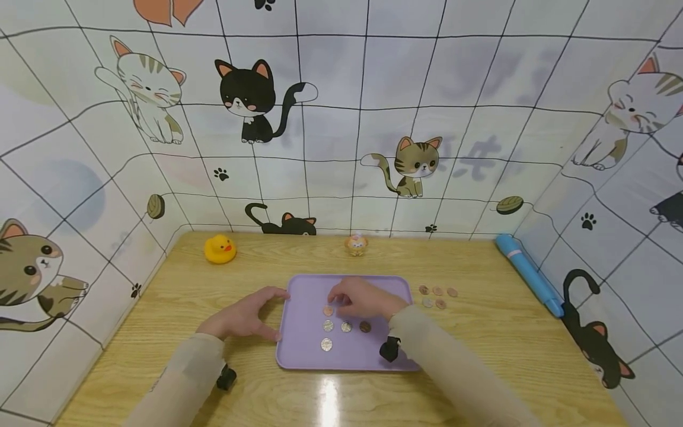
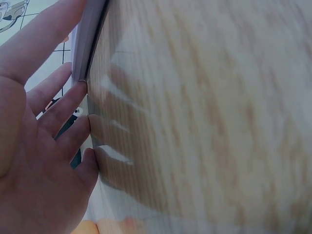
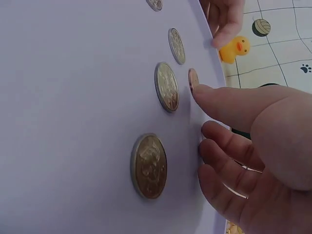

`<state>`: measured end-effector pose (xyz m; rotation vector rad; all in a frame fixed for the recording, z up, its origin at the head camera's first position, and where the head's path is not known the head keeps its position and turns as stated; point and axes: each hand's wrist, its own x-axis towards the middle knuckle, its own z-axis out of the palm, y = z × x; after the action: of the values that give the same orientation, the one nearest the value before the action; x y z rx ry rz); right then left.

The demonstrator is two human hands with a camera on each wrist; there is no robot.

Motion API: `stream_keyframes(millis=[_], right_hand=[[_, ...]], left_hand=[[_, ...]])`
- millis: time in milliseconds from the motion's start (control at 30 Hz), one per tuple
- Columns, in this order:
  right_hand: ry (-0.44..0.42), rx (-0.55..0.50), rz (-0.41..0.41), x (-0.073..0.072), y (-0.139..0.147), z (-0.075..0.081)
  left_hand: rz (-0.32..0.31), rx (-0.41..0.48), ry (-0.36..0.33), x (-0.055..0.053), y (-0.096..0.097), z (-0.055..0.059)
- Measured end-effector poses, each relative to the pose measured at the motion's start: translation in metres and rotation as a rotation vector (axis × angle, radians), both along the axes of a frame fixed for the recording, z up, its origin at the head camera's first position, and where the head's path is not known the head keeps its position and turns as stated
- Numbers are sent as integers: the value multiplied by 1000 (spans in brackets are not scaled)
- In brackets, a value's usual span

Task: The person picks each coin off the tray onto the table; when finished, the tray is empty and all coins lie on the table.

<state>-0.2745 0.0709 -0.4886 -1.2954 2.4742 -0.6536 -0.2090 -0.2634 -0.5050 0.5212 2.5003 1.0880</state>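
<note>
A lilac tray (image 1: 373, 356) lies on the table. My left hand (image 1: 248, 314) is at its left edge, thumb and fingers spread, fingertips at the rim. Over the upper middle of the tray is my right hand (image 1: 363, 298), its fingers bent. Its thumb overlaps the edge of a copper coin (image 3: 193, 78) in the right wrist view. The index fingertip is hidden there, so whether a coin is pinched cannot be told. Below the hand lie silver coins (image 1: 346, 327) and a brown coin (image 3: 149, 165). Another silver coin (image 1: 326, 344) lies lower down.
Several loose coins (image 1: 437, 291) lie on the wooden table (image 1: 251, 385) right of the tray. A yellow rubber duck (image 1: 220, 249) and a small figurine (image 1: 356, 244) stand at the back. A blue tube-shaped object (image 1: 529, 274) rests along the right edge, by cat-patterned walls.
</note>
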Motion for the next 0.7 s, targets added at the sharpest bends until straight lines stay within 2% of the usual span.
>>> stream_keyframes(millis=[267,700], right_hand=[[12,-36,49,2,-7,-3],[-6,-41,58,1,-11,-6]], left_hand=[[-7,12,2,-1,0,-1],[2,13,-12,0,1,0]])
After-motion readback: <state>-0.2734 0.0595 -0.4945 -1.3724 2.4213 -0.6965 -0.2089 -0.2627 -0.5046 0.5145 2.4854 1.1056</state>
